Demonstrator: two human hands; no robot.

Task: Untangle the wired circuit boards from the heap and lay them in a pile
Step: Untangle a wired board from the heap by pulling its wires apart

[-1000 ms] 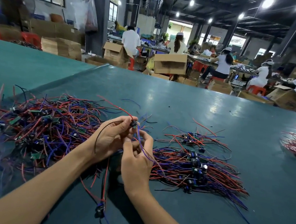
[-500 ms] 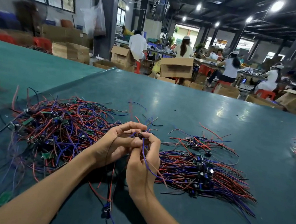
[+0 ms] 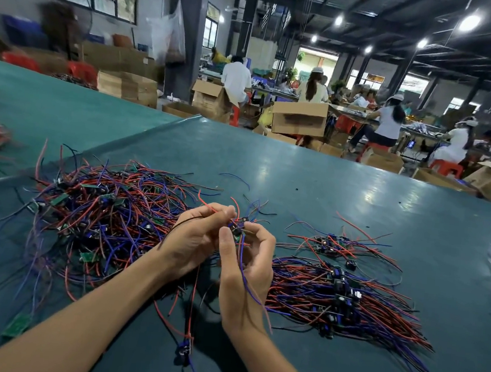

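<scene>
Pinching circuit board (image 3: 237, 230) in left hand (image 3: 194, 241) and right hand (image 3: 249, 273), fingers (image 3: 264, 236) clamped | just right of heap (image 3: 100, 217) | pile (image 3: 341, 294) farther right

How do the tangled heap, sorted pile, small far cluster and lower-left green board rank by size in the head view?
1. tangled heap
2. sorted pile, somewhat smaller
3. small far cluster
4. lower-left green board, though nearest the camera

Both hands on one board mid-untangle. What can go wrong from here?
1. Wires from the circuit board pinched between left hand and right hand seem to run back into the tangled heap; pulling could drag more out or strain the joints.
2. A second board hangs on a red wire below the hands; it may snag short of the sorted pile.
</scene>
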